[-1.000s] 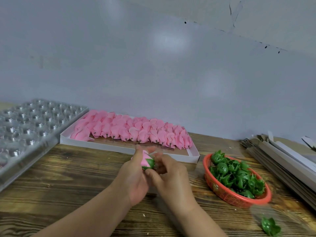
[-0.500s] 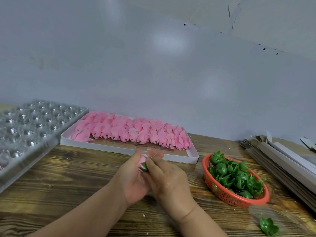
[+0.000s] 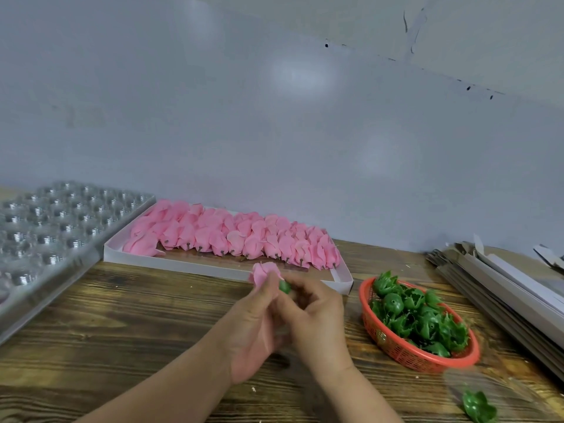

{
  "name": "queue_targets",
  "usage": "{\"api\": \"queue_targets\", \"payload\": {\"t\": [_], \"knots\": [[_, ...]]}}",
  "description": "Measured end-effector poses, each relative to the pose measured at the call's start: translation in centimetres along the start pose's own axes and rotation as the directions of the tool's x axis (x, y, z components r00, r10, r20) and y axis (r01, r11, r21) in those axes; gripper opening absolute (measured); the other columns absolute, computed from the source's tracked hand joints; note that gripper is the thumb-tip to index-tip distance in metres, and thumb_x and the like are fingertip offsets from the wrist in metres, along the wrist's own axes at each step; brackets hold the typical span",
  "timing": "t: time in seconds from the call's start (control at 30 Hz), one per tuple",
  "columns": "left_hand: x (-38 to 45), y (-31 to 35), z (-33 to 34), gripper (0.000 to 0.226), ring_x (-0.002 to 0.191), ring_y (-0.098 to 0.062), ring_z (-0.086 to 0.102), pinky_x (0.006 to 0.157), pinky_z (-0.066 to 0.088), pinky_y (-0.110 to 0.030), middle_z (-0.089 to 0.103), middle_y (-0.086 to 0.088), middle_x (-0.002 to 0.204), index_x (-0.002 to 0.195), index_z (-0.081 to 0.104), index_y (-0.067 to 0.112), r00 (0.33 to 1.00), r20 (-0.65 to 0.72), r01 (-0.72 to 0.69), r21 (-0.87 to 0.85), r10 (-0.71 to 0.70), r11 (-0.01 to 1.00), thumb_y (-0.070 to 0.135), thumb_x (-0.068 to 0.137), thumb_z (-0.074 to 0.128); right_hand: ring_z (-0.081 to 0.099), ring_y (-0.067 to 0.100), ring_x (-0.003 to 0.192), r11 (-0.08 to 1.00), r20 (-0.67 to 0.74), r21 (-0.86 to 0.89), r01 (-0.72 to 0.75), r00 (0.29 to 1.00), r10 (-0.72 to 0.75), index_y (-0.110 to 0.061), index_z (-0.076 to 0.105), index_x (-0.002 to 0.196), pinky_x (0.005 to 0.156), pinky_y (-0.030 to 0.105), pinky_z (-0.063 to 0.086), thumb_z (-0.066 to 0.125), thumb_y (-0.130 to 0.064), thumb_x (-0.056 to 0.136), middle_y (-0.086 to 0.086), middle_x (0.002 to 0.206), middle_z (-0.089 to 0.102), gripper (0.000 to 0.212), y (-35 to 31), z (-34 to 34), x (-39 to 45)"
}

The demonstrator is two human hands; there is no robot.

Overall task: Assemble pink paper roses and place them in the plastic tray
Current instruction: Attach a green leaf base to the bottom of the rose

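- L hand [image 3: 253, 328] & R hand [image 3: 314, 312] have risen a bit vs 1 s ago, pressed together over the wooden table [image 3: 122, 325].
- Pink paper rose [image 3: 264, 272] now sticks out above L fingertips; earlier mostly tucked between the hands.
- L fingers curl round the bloom; R fingers pinch the green calyx [image 3: 285, 286] at its base.
- Judgement: calyx looks nearly seated, assembly almost done.
- Plastic tray [image 3: 45, 227] far left of L hand, pockets look unfilled; placing not yet done.
- Red basket [image 3: 396, 349] of calyxes just right of R hand; white box [image 3: 213, 268] of petals beyond both.
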State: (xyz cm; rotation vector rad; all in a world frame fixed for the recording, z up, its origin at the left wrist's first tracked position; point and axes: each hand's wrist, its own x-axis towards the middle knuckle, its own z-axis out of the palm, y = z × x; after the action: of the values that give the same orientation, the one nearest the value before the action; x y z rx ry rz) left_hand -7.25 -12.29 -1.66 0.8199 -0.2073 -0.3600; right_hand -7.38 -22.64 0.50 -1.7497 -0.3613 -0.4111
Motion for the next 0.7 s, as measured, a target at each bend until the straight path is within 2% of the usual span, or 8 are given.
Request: {"api": "queue_targets", "payload": {"t": [0.1, 0.23, 0.33, 0.4, 0.47, 0.53, 0.6, 0.7], "knots": [[0.1, 0.0, -0.4, 0.096, 0.119, -0.034, 0.058, 0.1, 0.046, -0.055, 0.063, -0.019, 0.123, 0.129, 0.052, 0.001, 1.0, -0.003, -0.011, 0.028, 0.011, 1.0, 0.05, 0.055, 0.088, 0.057, 0.018, 0.069, 0.951, 0.131, 0.24, -0.193, 0.977, 0.165, -0.004, 0.072, 0.082, 0.062, 0.027, 0.048, 0.071, 0.0, 0.079, 0.023, 0.072, 0.067, 0.006, -0.5, 0.2, -0.1], [0.1, 1.2, -1.4, 0.042, 0.063, -0.008, 0.064, 0.057, 0.051, -0.023, 0.072, -0.003, 0.085, 0.105, 0.073, 0.013, 0.998, -0.043, -0.047, 0.077, 0.05, 0.996, 0.035, 0.069, 0.07, 0.062, 0.016, 0.051, 0.735, 0.348, 0.484, -0.474, 0.876, 0.335, 0.001, 0.069, 0.077, 0.052, 0.023, 0.054, 0.066, 0.001, 0.076, 0.015, 0.062, 0.065, 0.003, -0.7, 0.3, 0.0], [-0.1, 1.7, -1.3, 0.029, 0.074, -0.01, 0.066, 0.064, 0.041, -0.028, 0.074, -0.001, 0.102, 0.081, 0.077, 0.016, 0.996, -0.051, -0.06, 0.158, 0.069, 0.986, 0.039, 0.064, 0.073, 0.063, 0.017, 0.049, 0.597, 0.434, 0.582, -0.553, 0.832, 0.347, 0.006, 0.063, 0.084, 0.051, 0.024, 0.056, 0.066, -0.006, 0.068, 0.015, 0.062, 0.065, 0.021, -0.6, 0.3, 0.0], [-0.1, 1.8, -0.9, 0.025, 0.074, -0.012, 0.066, 0.06, 0.045, -0.026, 0.073, -0.002, 0.109, 0.072, 0.076, 0.016, 0.994, -0.071, -0.078, 0.117, 0.087, 0.99, 0.039, 0.063, 0.074, 0.064, 0.016, 0.052, 0.649, 0.384, 0.574, -0.5, 0.864, 0.326, 0.005, 0.063, 0.089, 0.053, 0.023, 0.056, 0.068, -0.003, 0.069, 0.013, 0.065, 0.065, 0.023, -0.6, 0.5, -0.1], [0.0, 2.0, -0.5, 0.025, 0.073, -0.017, 0.07, 0.063, 0.056, -0.029, 0.073, -0.005, 0.106, 0.07, 0.073, 0.013, 0.987, -0.129, -0.1, -0.002, 0.099, 0.995, 0.037, 0.065, 0.071, 0.063, 0.012, 0.062, 0.869, 0.257, 0.389, -0.306, 0.942, 0.217, -0.002, 0.063, 0.089, 0.061, 0.022, 0.055, 0.07, 0.009, 0.073, 0.007, 0.068, 0.064, 0.021, -0.5, 0.7, -0.3], [0.3, 1.9, -0.2, 0.034, 0.076, -0.022, 0.071, 0.067, 0.06, -0.034, 0.074, -0.008, 0.099, 0.081, 0.07, 0.007, 0.975, -0.206, -0.104, -0.079, 0.085, 0.991, 0.038, 0.068, 0.067, 0.062, 0.008, 0.065, 0.998, 0.124, -0.054, 0.014, 0.992, -0.007, -0.019, 0.063, 0.089, 0.063, 0.024, 0.053, 0.072, 0.001, 0.074, -0.003, 0.074, 0.065, 0.027, 0.2, 1.0, -0.8], [0.3, 1.4, 0.0, 0.041, 0.074, -0.02, 0.069, 0.068, 0.059, -0.032, 0.073, -0.009, 0.091, 0.087, 0.072, 0.008, 0.962, -0.256, -0.103, -0.029, 0.092, 0.994, 0.043, 0.068, 0.065, 0.062, 0.012, 0.068, 0.823, 0.123, -0.469, 0.32, 0.947, -0.298, -0.021, 0.065, 0.093, 0.061, 0.03, 0.052, 0.074, -0.014, 0.072, -0.004, 0.078, 0.066, 0.024, 0.8, 1.1, -1.2], [0.1, 0.9, 0.1, 0.042, 0.081, -0.02, 0.069, 0.073, 0.058, -0.033, 0.073, -0.009, 0.092, 0.088, 0.075, 0.012, 0.966, -0.237, -0.099, 0.025, 0.102, 0.995, 0.047, 0.066, 0.066, 0.063, 0.016, 0.067, 0.72, 0.128, -0.564, 0.405, 0.904, -0.408, -0.012, 0.068, 0.092, 0.056, 0.029, 0.05, 0.074, -0.018, 0.068, -0.001, 0.078, 0.066, 0.026, 1.0, 1.1, -1.4]]}}
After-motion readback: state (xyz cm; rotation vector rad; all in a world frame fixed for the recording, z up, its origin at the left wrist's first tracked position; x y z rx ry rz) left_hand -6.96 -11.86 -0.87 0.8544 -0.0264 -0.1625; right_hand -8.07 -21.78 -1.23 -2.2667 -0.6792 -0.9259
